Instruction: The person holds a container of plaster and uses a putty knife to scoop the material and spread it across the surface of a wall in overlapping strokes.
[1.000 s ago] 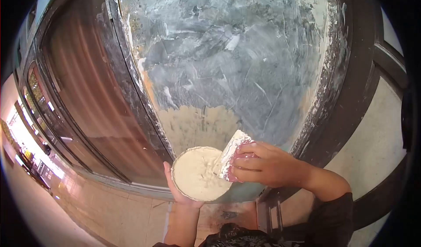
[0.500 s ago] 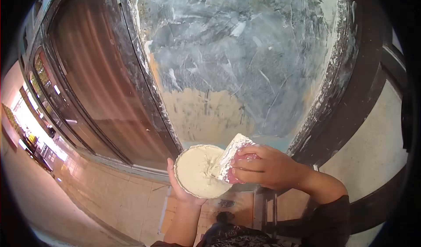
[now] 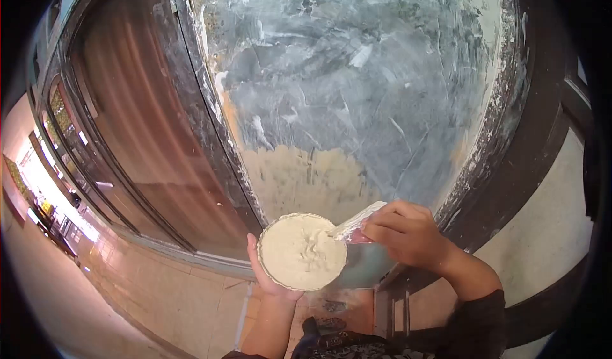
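Note:
A round tub of cream-coloured paste (image 3: 296,257) rests in my left hand (image 3: 271,276), whose thumb lies along the tub's left side and whose other fingers are mostly hidden beneath. The paste has a rough, stirred patch right of its middle. My right hand (image 3: 411,235) is closed on a paste-coated scraper (image 3: 360,222) with a pinkish grip part. The scraper's lower left end is at the tub's right rim. Behind both hands stands a wall panel (image 3: 331,91) smeared grey-blue, with a beige patch (image 3: 306,177) low down.
Dark frames with white smears edge the panel, the right one (image 3: 503,117) wide. On the left is a glazed door (image 3: 140,123) with a brownish curtain behind it. A tiled floor (image 3: 185,301) lies below, and bright light enters at far left.
The scraper has turned to a flatter angle and moved right, from the paste to the rim. My right hand has shifted right, and the tub slightly right. The stirred patch shows more fully.

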`<move>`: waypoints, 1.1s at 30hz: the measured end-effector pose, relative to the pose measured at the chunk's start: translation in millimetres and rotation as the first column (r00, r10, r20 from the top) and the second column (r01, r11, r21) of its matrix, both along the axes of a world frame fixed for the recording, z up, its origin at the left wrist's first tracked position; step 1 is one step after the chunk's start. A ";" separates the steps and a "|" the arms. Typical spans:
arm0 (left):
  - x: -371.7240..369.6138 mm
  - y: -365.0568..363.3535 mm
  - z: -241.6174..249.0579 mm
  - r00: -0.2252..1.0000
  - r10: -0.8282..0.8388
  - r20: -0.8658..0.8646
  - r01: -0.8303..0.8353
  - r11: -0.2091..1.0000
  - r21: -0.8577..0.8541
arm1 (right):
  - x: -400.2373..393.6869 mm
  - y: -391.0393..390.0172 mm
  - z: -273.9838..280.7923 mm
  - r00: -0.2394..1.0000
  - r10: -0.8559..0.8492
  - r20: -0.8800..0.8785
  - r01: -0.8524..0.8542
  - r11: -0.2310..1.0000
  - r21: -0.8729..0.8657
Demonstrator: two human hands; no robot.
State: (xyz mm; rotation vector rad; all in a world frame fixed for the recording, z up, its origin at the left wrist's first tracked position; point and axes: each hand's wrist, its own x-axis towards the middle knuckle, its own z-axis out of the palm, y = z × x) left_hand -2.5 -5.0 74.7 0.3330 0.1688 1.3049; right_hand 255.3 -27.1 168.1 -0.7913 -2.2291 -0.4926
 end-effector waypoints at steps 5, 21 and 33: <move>-14.9 27.9 7.8 0.999 -0.019 -0.036 0.020 1.000 0.011 | -7.6 20.8 6.9 0.996 -0.073 -0.050 0.073 0.997 0.011; -40.2 78.0 24.7 0.967 -0.244 -0.075 0.246 0.969 0.021 | -45.6 55.4 -18.5 0.969 -0.233 -0.087 0.245 0.955 0.166; -22.2 65.0 -2.3 0.951 -0.308 0.030 0.307 0.951 0.026 | 0.8 47.0 -8.8 0.866 -0.393 -0.310 0.428 0.903 0.049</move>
